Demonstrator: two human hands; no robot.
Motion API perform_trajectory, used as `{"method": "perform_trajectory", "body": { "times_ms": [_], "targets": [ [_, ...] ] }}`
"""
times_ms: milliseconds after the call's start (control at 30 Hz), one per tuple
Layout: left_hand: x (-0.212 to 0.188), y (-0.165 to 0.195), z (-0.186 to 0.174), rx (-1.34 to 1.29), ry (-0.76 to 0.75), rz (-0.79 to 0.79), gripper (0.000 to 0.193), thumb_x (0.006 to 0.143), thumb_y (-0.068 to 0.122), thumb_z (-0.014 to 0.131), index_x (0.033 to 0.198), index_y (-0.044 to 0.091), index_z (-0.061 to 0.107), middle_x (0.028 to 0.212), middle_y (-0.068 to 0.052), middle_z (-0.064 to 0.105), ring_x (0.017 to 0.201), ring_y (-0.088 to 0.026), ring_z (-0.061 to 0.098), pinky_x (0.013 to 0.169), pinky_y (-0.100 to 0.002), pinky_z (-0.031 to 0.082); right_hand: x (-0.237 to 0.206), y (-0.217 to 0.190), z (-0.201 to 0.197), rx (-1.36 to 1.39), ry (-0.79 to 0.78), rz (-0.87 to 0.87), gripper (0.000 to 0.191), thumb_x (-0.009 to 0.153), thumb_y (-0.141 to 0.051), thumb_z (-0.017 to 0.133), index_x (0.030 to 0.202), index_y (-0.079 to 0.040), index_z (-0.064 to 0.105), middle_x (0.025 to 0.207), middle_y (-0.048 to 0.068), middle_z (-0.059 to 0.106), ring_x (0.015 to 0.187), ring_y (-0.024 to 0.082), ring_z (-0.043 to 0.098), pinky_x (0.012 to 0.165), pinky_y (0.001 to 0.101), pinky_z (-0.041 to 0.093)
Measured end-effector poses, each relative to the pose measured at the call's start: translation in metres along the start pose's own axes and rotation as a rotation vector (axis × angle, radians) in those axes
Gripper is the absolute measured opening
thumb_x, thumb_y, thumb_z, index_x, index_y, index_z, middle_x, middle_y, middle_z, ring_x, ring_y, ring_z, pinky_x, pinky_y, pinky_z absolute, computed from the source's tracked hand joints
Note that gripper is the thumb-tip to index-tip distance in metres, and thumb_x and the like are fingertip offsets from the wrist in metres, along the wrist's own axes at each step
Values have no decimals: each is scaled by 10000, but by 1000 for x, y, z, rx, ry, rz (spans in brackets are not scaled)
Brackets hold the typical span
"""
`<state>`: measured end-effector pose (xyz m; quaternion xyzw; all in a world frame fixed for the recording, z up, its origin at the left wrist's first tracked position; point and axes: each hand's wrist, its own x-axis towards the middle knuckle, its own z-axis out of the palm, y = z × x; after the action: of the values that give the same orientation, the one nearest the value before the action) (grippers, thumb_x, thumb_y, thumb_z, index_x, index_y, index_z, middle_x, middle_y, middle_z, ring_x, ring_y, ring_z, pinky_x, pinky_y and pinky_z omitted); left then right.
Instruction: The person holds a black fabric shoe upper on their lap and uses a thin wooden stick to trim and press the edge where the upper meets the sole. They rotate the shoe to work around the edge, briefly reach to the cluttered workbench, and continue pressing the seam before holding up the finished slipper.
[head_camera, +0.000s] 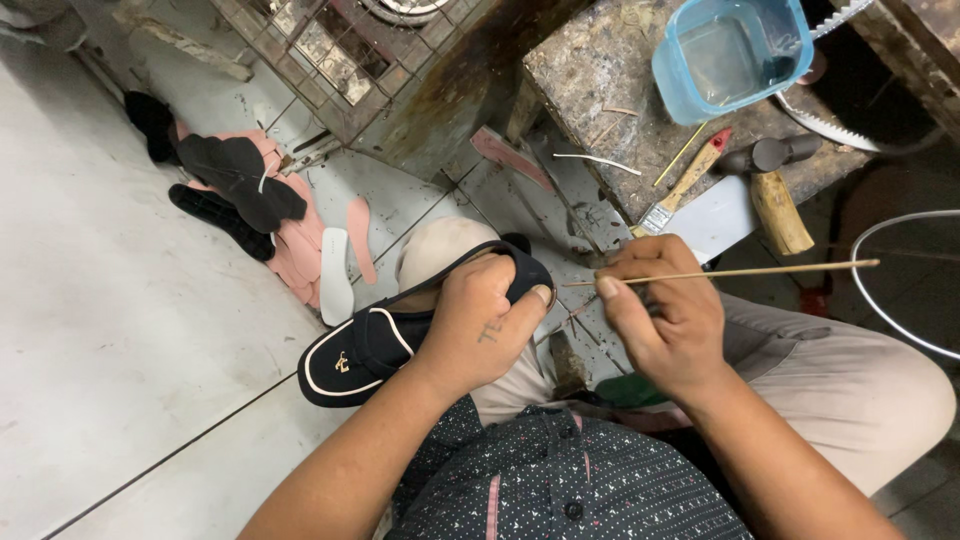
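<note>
I see my left hand (480, 325) curled closed over a black slipper (390, 340) with cream piping, resting on my knee, thumb pressed at the strap's edge. My right hand (665, 315) is pinched shut on a thin wooden stick (740, 271), its tip just beside the strap; I think it touches, but the view is unclear there. Farther off, a paintbrush (685, 185) and blue plastic tub (730, 55) sit on the stained surface (600, 80), with cut sole pieces (250, 200) on the floor to the left.

A black slipper (372, 350) with white edging lies across the knee, toe pointing left; a thin wooden stick (740, 271) points at its heel.
</note>
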<state>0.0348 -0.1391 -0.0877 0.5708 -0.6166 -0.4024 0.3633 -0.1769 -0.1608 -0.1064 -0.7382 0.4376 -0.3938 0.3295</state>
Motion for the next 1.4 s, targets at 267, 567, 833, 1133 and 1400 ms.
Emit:
{"method": "perform_trajectory", "body": {
  "times_ms": [267,567,833,1133,1400],
  "targets": [
    [1,-1,-1,6,0,-10,169,862,127,684,805,-15,611,796,-196,640,772,-379,639,691,-439,492,-24,28,-3,435,-53,396,280,984,-12,570,1264,-12,572,1143,123,683,1011,170,667,894,293,537],
    [-1,-1,1,30,-1,-7,182,856,129,688,789,-15,599,787,-199,632,765,-380,633,684,-440,489,-29,46,0,921,6,674,357,1092,-207,556,1370,10,608,1070,79,613,808,113,536,658,248,431],
    [0,1,1,54,-11,2,204,857,124,694,768,-19,579,784,-203,631,763,-387,632,680,-449,484,-7,4,-6,-71,-309,222,299,1017,-234,615,1261,-104,728,846,85,550,774,210,588,703,335,486],
    [0,-1,1,38,-20,-2,214,859,128,693,766,-23,574,778,-205,623,756,-382,625,678,-447,482,1,7,-5,-17,-256,138,283,867,-19,668,1145,-75,670,1014,93,635,913,236,675,760,334,533],
    [0,-3,1,51,-19,14,228,861,139,703,768,-21,570,777,-210,618,754,-387,621,670,-449,475,13,1,-10,-210,-325,9,324,829,-65,724,1147,-125,725,929,69,644,882,303,650,720,394,516]
  ]
}}
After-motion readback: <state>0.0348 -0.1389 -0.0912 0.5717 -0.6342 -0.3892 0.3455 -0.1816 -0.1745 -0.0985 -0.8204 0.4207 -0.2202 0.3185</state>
